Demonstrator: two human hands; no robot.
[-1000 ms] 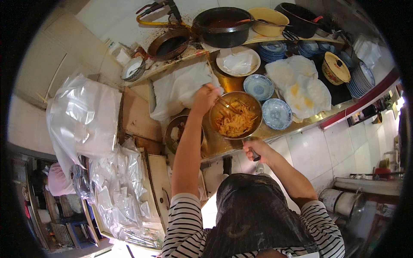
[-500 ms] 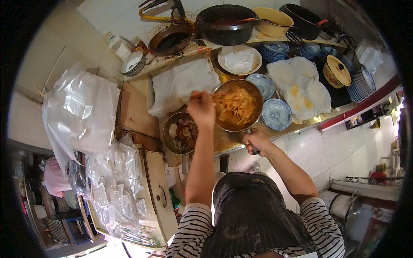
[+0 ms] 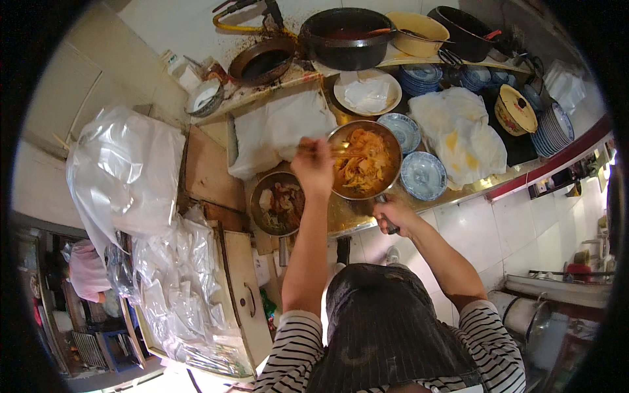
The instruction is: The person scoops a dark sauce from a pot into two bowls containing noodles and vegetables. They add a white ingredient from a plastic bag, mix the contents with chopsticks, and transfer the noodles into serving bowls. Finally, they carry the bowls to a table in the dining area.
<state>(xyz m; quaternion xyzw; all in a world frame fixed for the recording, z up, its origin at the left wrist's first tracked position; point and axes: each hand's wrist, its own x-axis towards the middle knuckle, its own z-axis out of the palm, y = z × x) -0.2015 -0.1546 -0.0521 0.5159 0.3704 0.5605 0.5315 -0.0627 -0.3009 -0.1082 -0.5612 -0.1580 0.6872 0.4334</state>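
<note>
My left hand [image 3: 313, 167] is closed around a pair of wooden chopsticks [image 3: 346, 154], blurred by motion. Their tips reach into a frying pan [image 3: 392, 175] of orange-yellow shredded food [image 3: 363, 157]. Gripped in my right hand [image 3: 397, 217] is the dark handle [image 3: 386, 223] of this pan, which sits at the counter's front edge; whether it rests on the counter or is held just above, I cannot tell. Beside my left forearm stands a second pan [image 3: 254, 213] of mixed ingredients, its handle pointing toward me.
Blue-patterned plates [image 3: 423, 175] lie right of the pan, beside a stained white cloth [image 3: 458, 137]. Behind are a cream plate with paper [image 3: 396, 92] and a black basin [image 3: 345, 46]. A lidded yellow pot [image 3: 514, 110] stands right. Plastic bags [image 3: 131, 170] fill the left side.
The shredded food has been turned over, with more orange strands now on top. My left hand and the chopsticks have shifted slightly; my right hand keeps its grip on the handle.
</note>
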